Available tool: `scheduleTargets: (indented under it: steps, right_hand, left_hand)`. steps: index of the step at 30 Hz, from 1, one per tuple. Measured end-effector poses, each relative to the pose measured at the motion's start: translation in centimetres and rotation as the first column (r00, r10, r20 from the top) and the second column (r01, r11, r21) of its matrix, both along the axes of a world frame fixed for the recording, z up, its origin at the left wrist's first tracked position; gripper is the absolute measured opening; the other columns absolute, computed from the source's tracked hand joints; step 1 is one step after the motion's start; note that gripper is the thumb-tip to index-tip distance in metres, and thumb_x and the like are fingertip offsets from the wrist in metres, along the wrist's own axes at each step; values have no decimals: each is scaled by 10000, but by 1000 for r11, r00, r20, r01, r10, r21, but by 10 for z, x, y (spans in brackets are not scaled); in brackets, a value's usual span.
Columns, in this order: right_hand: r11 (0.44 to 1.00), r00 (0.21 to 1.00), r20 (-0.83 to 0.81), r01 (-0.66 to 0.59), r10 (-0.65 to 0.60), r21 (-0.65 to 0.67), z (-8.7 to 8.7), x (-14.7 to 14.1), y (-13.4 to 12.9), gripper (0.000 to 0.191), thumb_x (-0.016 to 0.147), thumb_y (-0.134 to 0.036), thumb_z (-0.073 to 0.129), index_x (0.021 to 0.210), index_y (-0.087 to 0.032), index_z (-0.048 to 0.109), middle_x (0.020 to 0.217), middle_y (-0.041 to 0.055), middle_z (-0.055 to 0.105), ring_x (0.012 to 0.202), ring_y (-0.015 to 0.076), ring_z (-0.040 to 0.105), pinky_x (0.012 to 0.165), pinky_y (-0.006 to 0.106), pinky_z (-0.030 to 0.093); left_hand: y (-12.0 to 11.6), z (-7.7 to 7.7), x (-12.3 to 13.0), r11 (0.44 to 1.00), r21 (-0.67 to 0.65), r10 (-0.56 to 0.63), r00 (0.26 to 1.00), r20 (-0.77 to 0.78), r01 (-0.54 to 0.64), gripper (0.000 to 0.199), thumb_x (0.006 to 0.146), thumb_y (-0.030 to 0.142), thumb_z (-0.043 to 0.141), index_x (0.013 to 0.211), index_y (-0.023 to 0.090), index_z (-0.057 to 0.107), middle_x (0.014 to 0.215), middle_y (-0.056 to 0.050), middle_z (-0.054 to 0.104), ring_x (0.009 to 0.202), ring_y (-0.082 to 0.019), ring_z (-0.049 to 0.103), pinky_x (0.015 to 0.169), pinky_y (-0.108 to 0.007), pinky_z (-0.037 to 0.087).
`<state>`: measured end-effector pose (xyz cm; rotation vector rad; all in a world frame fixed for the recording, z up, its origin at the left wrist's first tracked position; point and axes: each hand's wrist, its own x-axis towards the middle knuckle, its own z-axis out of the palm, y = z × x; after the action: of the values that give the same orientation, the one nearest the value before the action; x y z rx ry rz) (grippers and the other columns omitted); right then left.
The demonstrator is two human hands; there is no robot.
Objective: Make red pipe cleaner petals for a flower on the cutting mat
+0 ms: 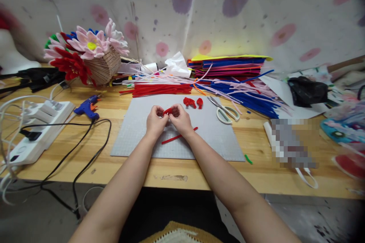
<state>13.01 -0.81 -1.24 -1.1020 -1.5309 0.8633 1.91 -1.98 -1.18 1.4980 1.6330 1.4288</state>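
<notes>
Grey mat (137,129) below; red piece (168,111) between both hands (169,115).

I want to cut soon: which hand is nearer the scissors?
Right: the right hand is left of the scissors, across a gap; the left hand is farther left.

In front of you, a pale curtain-like sheet (211,19) printed with purple and pink blotches spans the backdrop. Below it runs a light wooden table (114,171) with visible grain and a worn patch near your edge. Beneath, the grey floor (299,220) shows dark marks.
</notes>
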Motion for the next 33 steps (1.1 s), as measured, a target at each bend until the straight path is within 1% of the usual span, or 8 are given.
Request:
scheduleTargets:
  steps: [4, 9, 12, 16, 21, 24, 29, 33]
  right_hand:
    - [999, 998, -50, -32, 30, -38, -4, 1, 3, 156, 641, -156, 491, 792, -196, 485, 743, -20, 579, 657, 109, 554, 648, 252, 449]
    - [986, 982, -167, -107, 86, -124, -11, 3, 10, 161, 637, -187, 502, 797, -190, 493, 764, -14, 571, 666, 111, 555, 637, 255, 456]
    - [986, 981, -148, -140, 125, -96, -12, 4, 11, 181, 633, -173, 495, 813, -192, 492, 781, -17, 565, 671, 105, 545, 638, 251, 450]
    - [993, 992, -72, -110, 106, -42, -9, 4, 10, 186, 628, -151, 482, 809, -190, 490, 755, -18, 551, 662, 105, 527, 643, 252, 441]
    - [1000, 1000, -30, -1, 0, -30, -5, 2, 6, 186, 622, -145, 496, 803, -186, 487, 747, -9, 553, 643, 108, 526, 636, 255, 441]
    - [999, 999, -36, -4, 3, -35, -5, 3, 6, 170, 634, -155, 506, 800, -187, 488, 737, -14, 556, 639, 105, 531, 631, 249, 445]
    - [998, 995, -84, -47, 43, -45, -8, 5, 8, 203, 647, -166, 512, 848, -191, 499, 757, -15, 569, 665, 105, 556, 641, 248, 461]
    - [998, 996, -82, -41, 37, -52, -8, 5, 8, 190, 653, -182, 522, 841, -193, 498, 751, -12, 577, 676, 111, 566, 648, 253, 470]
  left_hand:
    - [-1, 0, 0, 999, -33, -43, 998, -44, 41, 152, 627, 166, 533, 764, 187, 470, 700, 28, 532, 630, -93, 507, 601, -217, 408]
    - [1, -3, -1, 981, -113, -146, 984, 104, 158, 150, 649, 207, 524, 797, 181, 517, 669, 29, 544, 560, -91, 510, 512, -206, 405]
    - [2, -4, -2, 971, -131, -186, 975, 122, 201, 130, 670, 253, 530, 775, 177, 537, 621, 34, 536, 511, -89, 500, 487, -208, 398]
    - [1, -2, -4, 982, -96, -169, 985, -33, 165, 108, 695, 264, 519, 743, 176, 558, 634, 20, 569, 549, -99, 520, 549, -222, 409]
    - [-4, 4, -1, 999, -17, -52, 972, -229, 50, 83, 694, 246, 535, 713, 172, 567, 672, 2, 587, 633, -113, 533, 630, -234, 403]
    - [-3, 4, 0, 999, -3, -50, 973, -227, 51, 92, 708, 251, 533, 730, 173, 578, 689, -2, 594, 637, -113, 533, 633, -234, 405]
    - [1, -1, -3, 988, 34, -144, 979, -143, 150, 145, 719, 258, 544, 826, 176, 599, 807, -19, 610, 659, -104, 540, 650, -229, 429]
    - [1, 0, -4, 990, 85, -94, 970, -225, 116, 92, 734, 238, 529, 748, 175, 594, 752, -17, 585, 660, -112, 527, 662, -241, 421]
